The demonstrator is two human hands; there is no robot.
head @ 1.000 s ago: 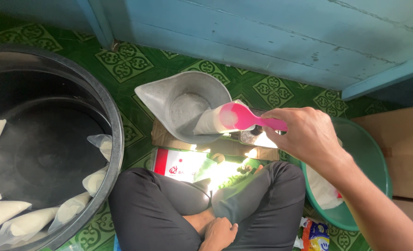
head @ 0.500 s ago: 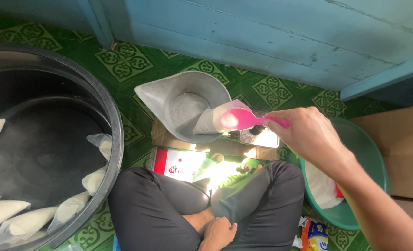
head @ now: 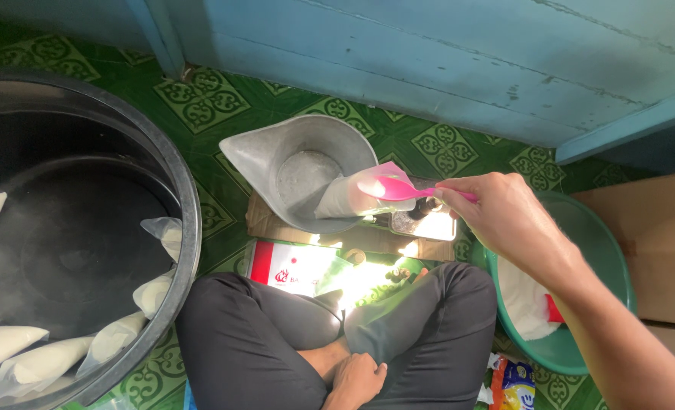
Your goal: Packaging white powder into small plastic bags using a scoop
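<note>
Pink spoon (head: pixel 394 188) sits in the grip of the right hand (head: pixel 508 216), its bowl held level over the mouth of a clear plastic bag (head: pixel 353 196) part-filled with pale powder; that bag leans in a metal scoop-shaped pan (head: pixel 292 163), which stands on a scrap of brown cardboard (head: pixel 265 220) on the green patterned floor (head: pixel 201 102).

Largest in the scene is a blue wooden wall (head: pixel 428 53) across the top. At the left, a big black tub (head: pixel 163 175) holds several filled, sealed bags of white powder (head: pixel 26 364) along its lower inside edge. The person's crossed legs in dark trousers (head: pixel 277 334) fill the lower middle. At the right, a green basin (head: pixel 603 250) on the floor holds a heap of white powder (head: pixel 523 300), partly hidden behind the right forearm. Brown cardboard sheets (head: pixel 656 235) lie beyond it at the right edge.

A red and white box (head: pixel 288 269) lies flat just in front of the knees, near the pan. A small shiny scale platform (head: pixel 425 224) sits just beside the pan, under the spoon hand.

The right hand's fingers are closed on the spoon's handle. The left hand (head: pixel 356 376) rests low between the legs, fingers curled loosely, holding nothing visible. The two hands are well apart.

A colourful packet (head: pixel 514 383) lies at the bottom right edge.
</note>
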